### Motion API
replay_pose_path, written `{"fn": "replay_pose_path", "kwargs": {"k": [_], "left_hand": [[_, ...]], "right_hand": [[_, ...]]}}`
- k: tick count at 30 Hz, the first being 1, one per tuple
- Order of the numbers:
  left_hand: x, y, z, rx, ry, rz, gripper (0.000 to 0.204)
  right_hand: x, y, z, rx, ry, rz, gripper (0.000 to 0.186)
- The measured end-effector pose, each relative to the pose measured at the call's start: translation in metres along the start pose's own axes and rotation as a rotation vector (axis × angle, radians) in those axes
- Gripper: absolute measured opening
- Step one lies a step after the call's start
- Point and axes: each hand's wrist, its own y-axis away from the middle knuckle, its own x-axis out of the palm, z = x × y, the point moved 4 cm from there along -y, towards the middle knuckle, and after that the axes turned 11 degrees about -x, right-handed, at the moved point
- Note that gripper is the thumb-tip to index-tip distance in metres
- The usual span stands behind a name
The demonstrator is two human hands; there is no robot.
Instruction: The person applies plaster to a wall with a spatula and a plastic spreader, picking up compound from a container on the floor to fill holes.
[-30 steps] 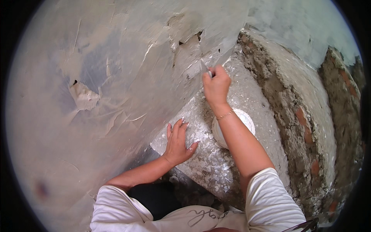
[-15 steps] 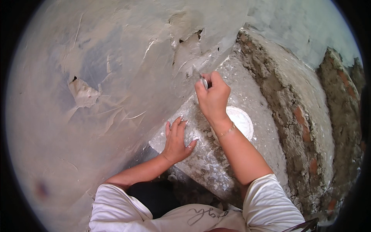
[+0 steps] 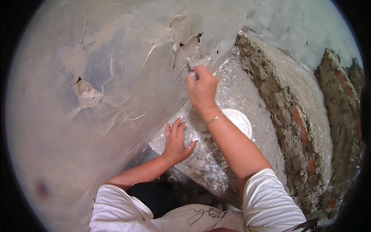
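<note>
Right hand (image 3: 203,89): fingers curled shut round a small scraper (image 3: 189,65), blade jutting ahead of the knuckles at the wall (image 3: 135,77); blade contact cannot be told. Torn hole (image 3: 199,37) in wall, farther ahead of this hand. White tub (image 3: 240,121): right of wrist, partly under forearm. Left hand (image 3: 177,143): empty, fingers spread, fingertips white-smeared, at the speckled step (image 3: 201,166).

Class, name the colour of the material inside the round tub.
White; the material shows best in the head view.
</note>
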Motion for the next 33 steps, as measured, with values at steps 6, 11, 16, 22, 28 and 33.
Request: {"fn": "replay_pose_path", "kwargs": {"k": [6,11,16,22,28,33], "left_hand": [[0.002,-0.003,0.003,0.116,-0.025,0.036,0.070],[0.005,0.001,0.003,0.039,-0.042,0.027,0.077],[0.001,0.003,-0.003,0.031,-0.043,-0.010,0.076],[-0.001,0.002,-0.001,0.003,-0.023,0.015,0.074],[0.001,0.002,-0.002,0.041,-0.029,-0.017,0.075],[0.000,0.002,-0.003,0.022,-0.022,-0.010,0.074]], "right_hand": [[-0.003,0.049,0.063,-0.181,-0.147,0.156,0.015],[-0.035,0.032,0.049,-0.049,-0.158,0.142,0.015],[-0.013,0.004,0.033,0.001,-0.135,-0.028,0.013],[-0.029,0.017,0.043,-0.047,-0.201,0.041,0.010],[-0.006,-0.028,-0.007,0.024,-0.020,-0.083,0.013],[0.026,-0.008,0.031,-0.041,-0.019,0.050,0.018]]}}
